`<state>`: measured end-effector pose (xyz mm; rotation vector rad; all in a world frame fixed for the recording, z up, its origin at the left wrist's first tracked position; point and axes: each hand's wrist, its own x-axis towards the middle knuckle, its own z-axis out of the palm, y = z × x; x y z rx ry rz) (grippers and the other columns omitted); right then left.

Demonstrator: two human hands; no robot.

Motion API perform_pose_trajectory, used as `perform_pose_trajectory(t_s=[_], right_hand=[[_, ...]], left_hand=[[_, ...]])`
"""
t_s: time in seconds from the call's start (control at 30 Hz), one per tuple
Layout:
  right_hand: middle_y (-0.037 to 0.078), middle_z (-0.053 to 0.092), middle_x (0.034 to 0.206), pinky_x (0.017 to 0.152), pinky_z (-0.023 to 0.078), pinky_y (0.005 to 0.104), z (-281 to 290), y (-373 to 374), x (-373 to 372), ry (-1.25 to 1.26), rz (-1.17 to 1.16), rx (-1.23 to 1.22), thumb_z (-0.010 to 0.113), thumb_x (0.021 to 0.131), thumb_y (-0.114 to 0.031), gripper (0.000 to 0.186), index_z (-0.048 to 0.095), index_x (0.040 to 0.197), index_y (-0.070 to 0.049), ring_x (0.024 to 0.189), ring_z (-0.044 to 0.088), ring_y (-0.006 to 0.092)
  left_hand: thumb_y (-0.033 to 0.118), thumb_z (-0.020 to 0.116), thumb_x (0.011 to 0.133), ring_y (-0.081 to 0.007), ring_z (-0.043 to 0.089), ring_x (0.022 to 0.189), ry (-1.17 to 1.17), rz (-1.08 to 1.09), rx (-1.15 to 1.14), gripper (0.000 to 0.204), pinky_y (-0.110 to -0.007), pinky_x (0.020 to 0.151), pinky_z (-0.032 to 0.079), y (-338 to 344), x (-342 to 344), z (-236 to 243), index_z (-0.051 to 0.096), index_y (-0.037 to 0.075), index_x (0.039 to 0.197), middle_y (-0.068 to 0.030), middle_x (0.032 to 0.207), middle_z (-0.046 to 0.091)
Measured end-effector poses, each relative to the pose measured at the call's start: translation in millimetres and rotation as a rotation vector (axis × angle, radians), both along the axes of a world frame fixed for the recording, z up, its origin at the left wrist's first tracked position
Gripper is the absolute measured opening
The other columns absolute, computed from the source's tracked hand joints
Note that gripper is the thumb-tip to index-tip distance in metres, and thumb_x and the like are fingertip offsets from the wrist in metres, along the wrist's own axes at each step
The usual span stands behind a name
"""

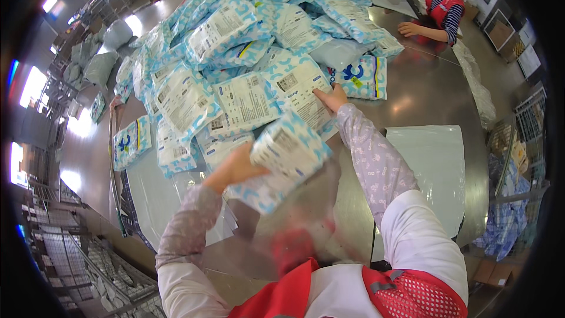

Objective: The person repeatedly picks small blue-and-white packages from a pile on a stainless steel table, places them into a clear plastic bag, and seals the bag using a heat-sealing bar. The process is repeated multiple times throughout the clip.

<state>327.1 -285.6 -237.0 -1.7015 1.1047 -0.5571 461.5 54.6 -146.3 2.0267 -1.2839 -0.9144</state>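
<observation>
A big heap of white and light-blue plastic packages [220, 23] covers the far half of a shiny metal table [435, 91]. My left hand [238, 168] is closed on a package [288, 147] held up at a tilt in front of the heap, slightly blurred. Its lower part may be a second package; I cannot tell. At the heap's near right edge, my right hand [334, 99] grips the right side of another package [299, 89], its printed label facing up. Its thumb lies on the top face, and the other fingers are mostly hidden. A dark-blue-marked package [365, 76] lies just beyond that hand.
Flat grey plastic mailing bags [432, 171] lie to the right, with more grey bags [156, 191] at the left. A co-worker in a red vest [441, 6] stands at the far right edge. Filled grey bags [101, 68] sit far left; wire cages [65, 247] stand beyond the table.
</observation>
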Motion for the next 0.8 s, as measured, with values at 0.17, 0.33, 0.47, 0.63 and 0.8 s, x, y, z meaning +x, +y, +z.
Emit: perform_pose_trajectory(t_s=[0.17, 0.33, 0.47, 0.63, 0.8], right_hand=[[0.022, 0.069, 0.110, 0.086, 0.053, 0.0368, -3.3, -19.4, -37.7, -0.037, 0.146, 0.307, 0.084, 0.078, -0.027, 0.060, 0.062, 0.118, 0.011, 0.097, 0.069, 0.0269], [0.018, 0.069, 0.112, 0.077, 0.062, 0.0386, 126.7, 52.4, -129.6, -0.478, 0.136, 0.713, 0.069, 0.092, -0.022, 0.047, 0.055, 0.128, 0.006, 0.089, 0.073, 0.0266], [0.015, 0.067, 0.117, 0.087, 0.055, 0.0399, 50.9, 138.0, -177.2, 0.048, 0.235, 0.443, 0.074, 0.089, -0.024, 0.045, 0.061, 0.123, 0.002, 0.102, 0.068, 0.0241], [0.013, 0.066, 0.119, 0.093, 0.050, 0.0361, 27.6, 161.1, -176.2, 0.161, 0.500, -0.371, 0.077, 0.084, -0.022, 0.048, 0.061, 0.123, 0.003, 0.107, 0.065, 0.0225], [0.015, 0.069, 0.114, 0.092, 0.051, 0.0357, 35.0, 128.9, -156.1, 0.103, 0.565, 0.104, 0.078, 0.081, -0.024, 0.045, 0.066, 0.115, 0.002, 0.106, 0.066, 0.0254]], left_hand=[[0.025, 0.077, 0.085, -0.0247, 0.063, 0.107, 0.730, 0.425, 0.098, 0.049, -0.039, 0.094, 0.051, 57.9, -98.2, -99.5, 0.056, -0.001, 0.120, -0.0137, 0.115, 0.066], [0.018, 0.065, 0.095, -0.0217, 0.051, 0.123, 1.135, 0.777, -0.262, 0.046, -0.037, 0.101, 0.047, 47.9, -175.6, -96.2, 0.049, -0.004, 0.132, -0.0155, 0.134, 0.054], [0.010, 0.059, 0.091, -0.0295, 0.049, 0.127, 0.474, 0.467, 0.127, 0.064, -0.040, 0.111, 0.037, 9.6, -105.1, -39.6, 0.035, -0.004, 0.149, -0.0171, 0.141, 0.049], [-0.003, 0.054, 0.084, -0.0401, 0.043, 0.130, -0.936, 0.291, -0.581, 0.058, -0.047, 0.110, 0.035, -72.8, 59.6, 4.0, 0.043, 0.000, 0.141, -0.0228, 0.141, 0.046], [0.039, 0.077, 0.080, -0.0359, 0.048, 0.131, -0.636, 0.248, 0.344, 0.083, -0.044, 0.104, 0.043, -121.1, 129.5, 19.2, 0.042, 0.002, 0.146, -0.0224, 0.139, 0.053]])
